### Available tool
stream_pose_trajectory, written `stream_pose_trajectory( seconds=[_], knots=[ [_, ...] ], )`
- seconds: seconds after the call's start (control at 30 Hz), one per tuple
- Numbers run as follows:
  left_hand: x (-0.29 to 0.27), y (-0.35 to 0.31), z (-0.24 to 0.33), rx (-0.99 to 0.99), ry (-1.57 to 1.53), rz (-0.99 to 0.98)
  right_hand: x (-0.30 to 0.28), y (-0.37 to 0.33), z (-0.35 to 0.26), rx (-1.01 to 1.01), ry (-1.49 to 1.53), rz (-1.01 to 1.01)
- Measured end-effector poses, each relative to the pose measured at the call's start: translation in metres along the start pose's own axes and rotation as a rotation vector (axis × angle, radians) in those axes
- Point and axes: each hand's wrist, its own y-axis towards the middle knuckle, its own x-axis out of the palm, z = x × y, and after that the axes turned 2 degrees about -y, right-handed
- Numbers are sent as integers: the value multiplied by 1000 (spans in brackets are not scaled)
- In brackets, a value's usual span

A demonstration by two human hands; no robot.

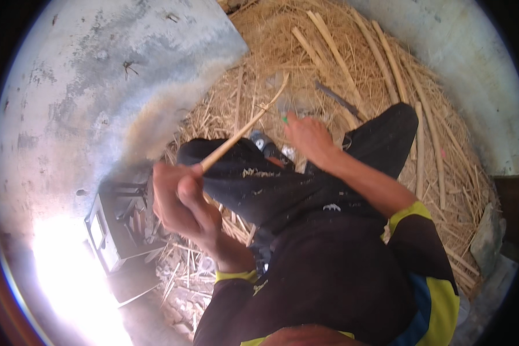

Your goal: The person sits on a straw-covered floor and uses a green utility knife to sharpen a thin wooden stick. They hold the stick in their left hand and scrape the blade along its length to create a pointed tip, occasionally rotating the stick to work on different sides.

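A slim wooden stick [236, 137] slants over the seated person's dark trousers [259, 179], held above the floor. It is pale tan, with a warmer, yellower tone toward its lower end, and looks smooth and bare along most of its length. It is roughly even in thickness through the middle, then thins and bends upward at the far end, which reaches out over the littered floor. A short dark sliver crosses it in its upper half; whether this is a splinter or a blade cannot be told.

The left hand [181, 199] is wrapped round the near end of the stick, fingers curled in and thumb folded over. The right hand [311, 138] is beside the stick's upper half, its fingers drawn together, pinching a small item of which only a green bit [285, 119] shows clearly.

Straw-like scraps [259, 46] cover the floor thickly. Toward its far edge and along its right edge, by the pale right wall [473, 57], lie longer tan poles [334, 46]; a dark stick [337, 99] lies beyond the right hand. At the floor's left edge, by the stained left wall [98, 69], is an open-fronted box [118, 230], near strong glare.
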Motion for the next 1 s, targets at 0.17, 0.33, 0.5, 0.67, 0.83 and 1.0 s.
stream_pose_trajectory(
  seconds=[0.17, 0.33, 0.5, 0.67, 0.83, 1.0],
  knots=[
    [4, 3, -2, 49, 30, -23, -13, 8, -18, -58, -65, 57],
    [3, 3, 4, 67, 22, 29, 51, 9, 100, 197, -196, -316],
    [4, -3, 4, -114, -9, 60, 23, -11, 61, 275, 143, -178],
    [12, -6, 10, -266, -12, 141, -66, -29, -52, -13, 554, -81],
    [19, -8, 18, -362, -143, 303, -79, -46, -100, -202, 455, -8],
    [11, -7, 17, -376, -98, 348, -78, -39, -100, -177, 259, -44]
  ],
)
